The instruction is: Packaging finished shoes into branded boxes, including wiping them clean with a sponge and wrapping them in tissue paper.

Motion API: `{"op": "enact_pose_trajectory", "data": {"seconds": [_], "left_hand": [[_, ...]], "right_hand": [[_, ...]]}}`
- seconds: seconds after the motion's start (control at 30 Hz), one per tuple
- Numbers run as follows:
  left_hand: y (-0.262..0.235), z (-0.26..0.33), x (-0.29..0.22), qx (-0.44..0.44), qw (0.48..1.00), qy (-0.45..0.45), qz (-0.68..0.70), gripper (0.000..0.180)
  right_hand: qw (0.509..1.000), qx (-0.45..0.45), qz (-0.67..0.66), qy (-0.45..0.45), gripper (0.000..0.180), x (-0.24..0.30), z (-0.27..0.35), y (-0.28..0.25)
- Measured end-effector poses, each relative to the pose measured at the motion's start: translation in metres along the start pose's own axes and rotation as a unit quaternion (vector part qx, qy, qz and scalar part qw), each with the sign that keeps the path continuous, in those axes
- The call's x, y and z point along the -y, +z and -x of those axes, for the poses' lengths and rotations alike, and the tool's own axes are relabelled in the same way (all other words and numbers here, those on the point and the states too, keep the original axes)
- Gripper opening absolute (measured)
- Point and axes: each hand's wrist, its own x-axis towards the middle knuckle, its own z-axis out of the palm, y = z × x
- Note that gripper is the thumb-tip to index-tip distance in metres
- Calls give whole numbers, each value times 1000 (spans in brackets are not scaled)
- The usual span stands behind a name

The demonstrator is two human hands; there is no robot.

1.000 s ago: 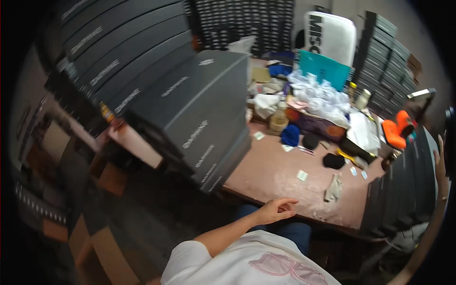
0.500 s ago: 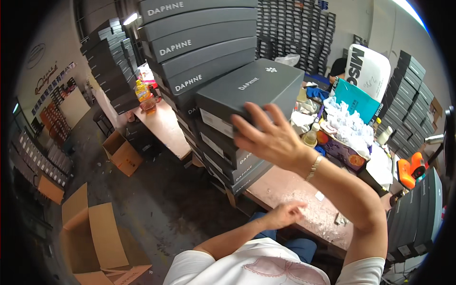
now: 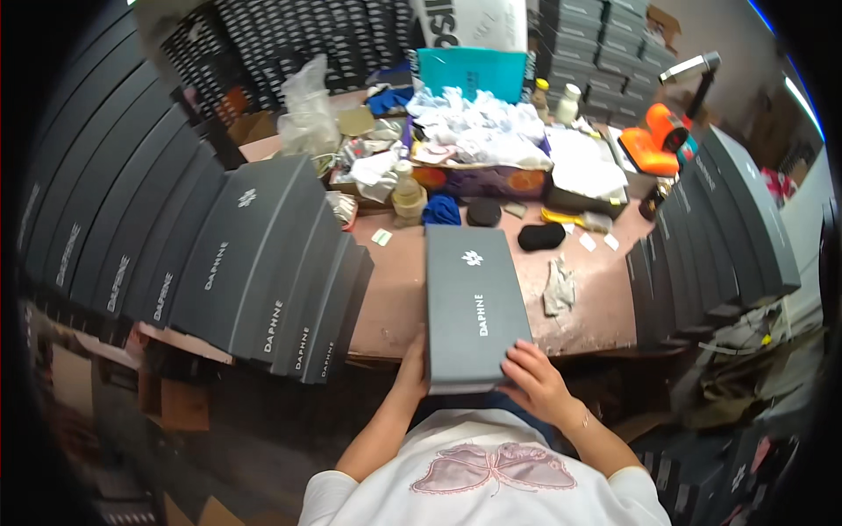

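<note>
A dark grey shoebox point(image 3: 474, 302) with a white emblem on its lid sits in front of me at the front of the pink worktable point(image 3: 395, 272). Its lid is on. My left hand point(image 3: 414, 364) grips the box's near left side, its fingers mostly hidden behind the edge. On the near right corner is my right hand point(image 3: 537, 384), with its fingertips bent over the lid's edge.
Tall stacks of matching shoeboxes rise at left point(image 3: 250, 254) and right point(image 3: 737, 219). Behind the held box are a bin of crumpled white paper point(image 3: 478, 127), a bottle point(image 3: 408, 195), a black pad point(image 3: 541, 236), a crumpled cloth point(image 3: 559, 287) and an orange tool point(image 3: 653, 140).
My view has swung right, from the left stack to the worktable. My right hand has left the top box of that stack. A shoebox is now between both my hands.
</note>
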Motion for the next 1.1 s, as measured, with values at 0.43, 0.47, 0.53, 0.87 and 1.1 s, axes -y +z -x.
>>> {"op": "enact_pose_trajectory", "data": {"seconds": [0.43, 0.47, 0.53, 0.87, 1.1], "left_hand": [[12, -37, 36, -19, 994, -50, 90, 32], [12, -38, 31, -33, 992, -73, 100, 33], [6, -41, 23, -64, 984, -112, 121, 37], [-45, 6, -107, 72, 937, 193, -282, 78], [-6, -29, -54, 45, 663, 341, -665, 48]], "right_hand": [[656, 33, -435, 616, 53, -119, 17, 30], [619, -23, -528, 581, 46, -121, 17, 31], [552, -76, -613, 560, 39, -110, -7, 13], [840, 145, -459, 251, 59, 11, -83, 82], [955, 86, 145, 244, 68, -82, -42, 66]]}}
